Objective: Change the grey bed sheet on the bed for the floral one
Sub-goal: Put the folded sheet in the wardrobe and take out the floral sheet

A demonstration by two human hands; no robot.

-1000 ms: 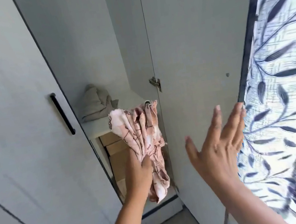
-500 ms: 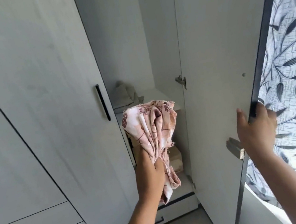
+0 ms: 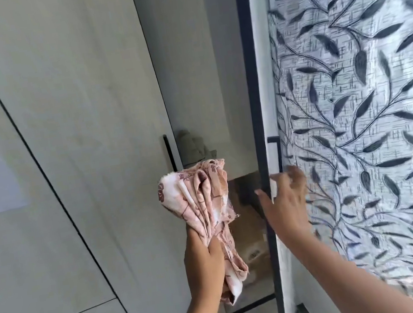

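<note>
Wardrobe stage; bed not in view.

- Your left hand (image 3: 203, 265) is clamped round the floral sheet (image 3: 199, 200), fist low on the bundle. The pink folds stand up above the knuckles and a tail hangs below the wrist. Held bunched like this, it stays off the floor and leaves your other hand free.
- The sheet is in front of the wardrobe's open gap, outside it and touching no shelf.
- Your right hand (image 3: 286, 203) is on the wardrobe door (image 3: 247, 68), which you see edge-on. The thumb lies on the inner side and the fingers are spread and nearly straight across the outer face. It is blurred, but I see no curl round anything. It looks placed to swing the door shut.
- Inside, a greyish cloth bundle (image 3: 192, 145) sits on the shelf with cardboard boxes (image 3: 247, 233) below it.
- A leaf-print curtain (image 3: 354, 106) hangs just beside the door, behind your right hand. It could snag as the door moves.

Judgement: the sheet is fetched, and stripping the bed and laying the new sheet are ahead.
</note>
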